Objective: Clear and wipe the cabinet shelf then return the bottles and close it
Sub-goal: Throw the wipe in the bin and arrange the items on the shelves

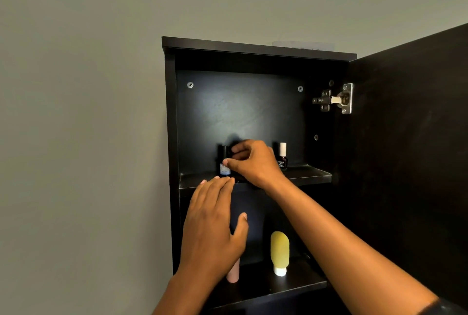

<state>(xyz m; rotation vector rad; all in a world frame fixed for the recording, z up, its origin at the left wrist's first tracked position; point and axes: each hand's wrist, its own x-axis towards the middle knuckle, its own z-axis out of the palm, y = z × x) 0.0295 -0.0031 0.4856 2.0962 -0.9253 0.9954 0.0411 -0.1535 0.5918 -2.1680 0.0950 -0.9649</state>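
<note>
A dark wall cabinet [258, 49] hangs open, its door [410, 122] swung out to the right. On the upper shelf [309, 175] stand a small dark bottle with a blue-white label [224, 162] and a dark red bottle with a white cap [282, 156]. My right hand [253, 162] reaches onto this shelf, its fingers closed around a dark item right of the labelled bottle; that item is mostly hidden. Just below the shelf's front edge my left hand [215, 221] is held flat with fingers apart, empty.
On the lower shelf [298, 284] stand a yellow tube on its white cap [279, 252] and a pink tube [233, 274] partly behind my left wrist. A metal hinge [336, 99] sits at the cabinet's upper right. Bare grey wall lies to the left.
</note>
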